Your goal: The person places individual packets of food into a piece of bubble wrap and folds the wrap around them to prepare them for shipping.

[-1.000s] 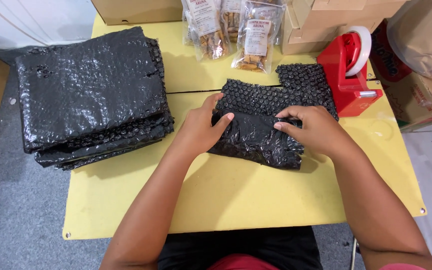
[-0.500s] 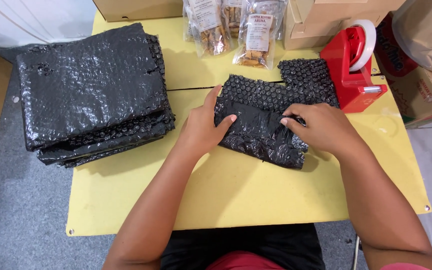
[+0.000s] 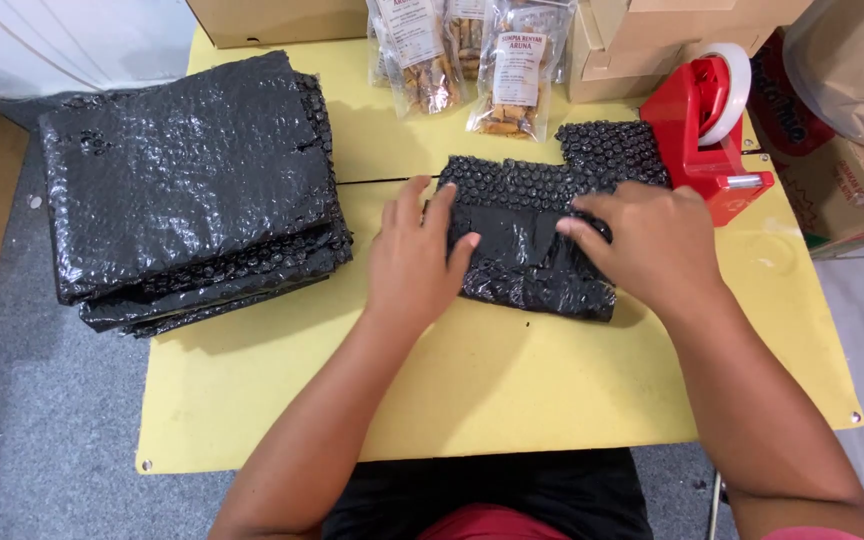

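A bundle wrapped in black bubble wrap (image 3: pixel 527 240) lies in the middle of the yellow table (image 3: pixel 512 380). My left hand (image 3: pixel 414 255) rests flat against the bundle's left edge, thumb on the folded flap. My right hand (image 3: pixel 647 245) presses down on the right part of the bundle, fingertips on the flap's edge. An unfolded end of the bubble wrap (image 3: pixel 612 150) sticks out behind, toward the tape dispenser.
A stack of black bubble wrap sheets (image 3: pixel 182 190) overhangs the table's left side. A red tape dispenser (image 3: pixel 707 125) stands at the right. Clear snack packets (image 3: pixel 472 60) and cardboard boxes (image 3: pixel 652 45) line the back edge. More boxes sit on the floor at right.
My left hand has slid a little leftward to the bundle's edge. The right hand stays pressed on the flap. The bundle has not moved.
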